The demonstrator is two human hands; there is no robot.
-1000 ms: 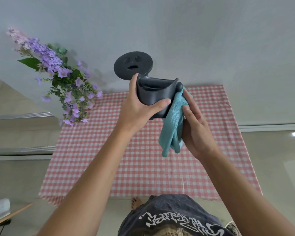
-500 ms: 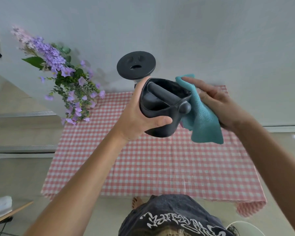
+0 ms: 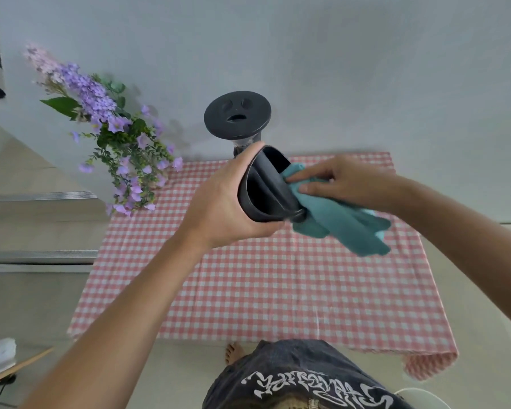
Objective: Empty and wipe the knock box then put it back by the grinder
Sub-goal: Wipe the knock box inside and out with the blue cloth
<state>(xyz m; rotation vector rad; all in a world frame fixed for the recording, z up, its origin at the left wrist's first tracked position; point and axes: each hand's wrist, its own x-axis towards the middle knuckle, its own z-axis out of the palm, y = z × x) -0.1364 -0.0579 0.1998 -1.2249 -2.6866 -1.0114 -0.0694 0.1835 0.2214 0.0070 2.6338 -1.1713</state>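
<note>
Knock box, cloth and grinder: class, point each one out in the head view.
knock box (image 3: 255, 199), head view, dark inner wall.
cloth (image 3: 345, 228), head view, hanging teal folds.
grinder (image 3: 237, 114), head view, round black lid.

The knock box (image 3: 266, 187) is matte black; the cloth (image 3: 342, 225) against it is teal. Under both, the desk (image 3: 278, 290) wears a pink-and-white gingham check. Behind the box stands a black grinder (image 3: 237, 115); left of it, purple flowers (image 3: 101, 113) with green leaves against a pale grey wall (image 3: 366, 69).
</note>
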